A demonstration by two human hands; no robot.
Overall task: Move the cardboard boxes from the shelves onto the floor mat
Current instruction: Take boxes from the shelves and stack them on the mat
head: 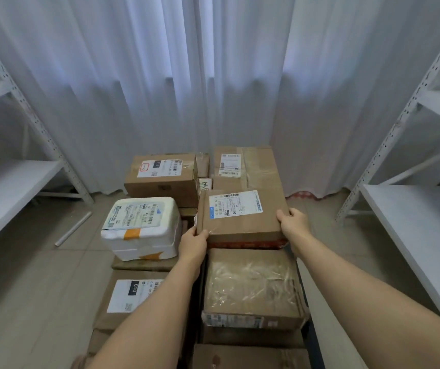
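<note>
A flat cardboard box with a white shipping label [241, 218] sits on top of the pile of parcels in the middle of the floor. My left hand [192, 242] grips its near left corner and my right hand [292, 222] grips its right edge. Around it lie other cardboard boxes: a taped one just in front [251, 286], one at the back left [161, 179], one at the back right [251, 166], and a labelled one under my left forearm [128, 296]. The floor mat is almost hidden beneath the pile.
A white foam box [141, 226] with orange tape stands left of the held box. White metal shelves stand on the left [8, 182] and right [413, 217], with nothing on the boards in view. White curtains [213, 89] hang behind. A white tube [73, 229] lies on the tiled floor.
</note>
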